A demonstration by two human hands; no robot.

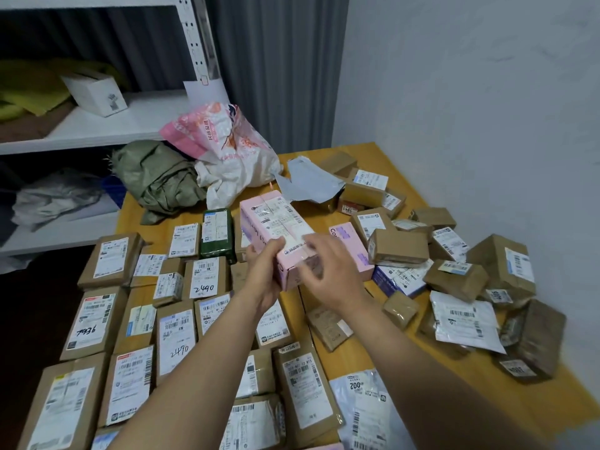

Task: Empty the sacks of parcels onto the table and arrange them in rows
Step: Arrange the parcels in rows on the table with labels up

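Observation:
A long pink box parcel (272, 222) with white labels is held above the middle of the yellow table (373, 349). My left hand (264, 274) grips its near left side from below. My right hand (328, 271) lies blurred over its near end. Brown cardboard parcels with labels lie in rows on the left half of the table (112, 259), beside a dark green parcel (217, 232). A loose heap of brown parcels (454, 277) covers the right half. Two emptied sacks lie at the far edge: an olive one (159, 180) and a pink-and-white one (227, 147).
A white shelving unit (97, 128) stands at the left with a white box (94, 92) and cloths on it. A grey curtain (276, 66) hangs behind the table, and a pale wall runs along the right. A grey mailer bag (308, 181) lies near the sacks.

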